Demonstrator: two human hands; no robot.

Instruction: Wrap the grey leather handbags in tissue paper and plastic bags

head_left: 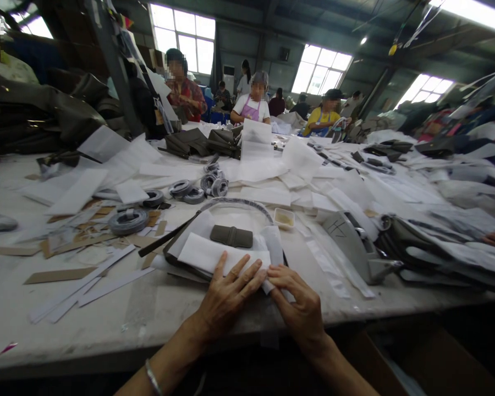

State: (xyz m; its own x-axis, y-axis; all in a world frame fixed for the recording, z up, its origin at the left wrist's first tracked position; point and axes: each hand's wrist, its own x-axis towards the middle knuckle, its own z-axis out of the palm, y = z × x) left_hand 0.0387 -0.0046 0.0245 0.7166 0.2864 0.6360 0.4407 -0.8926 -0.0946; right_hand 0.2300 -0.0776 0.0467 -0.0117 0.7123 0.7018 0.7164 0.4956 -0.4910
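My left grip lies spread flat on a white paper sheet; my right grip, just beside it, curls at the sheet's corner, though I cannot tell whether it pinches; the grey bag sits just beyond both, under the paper; around them the pale bench carries card scraps and tape rolls; farther off, seated workers face me under bright windows.

Head cam looks fwd/down, close over worktable, room beyond.
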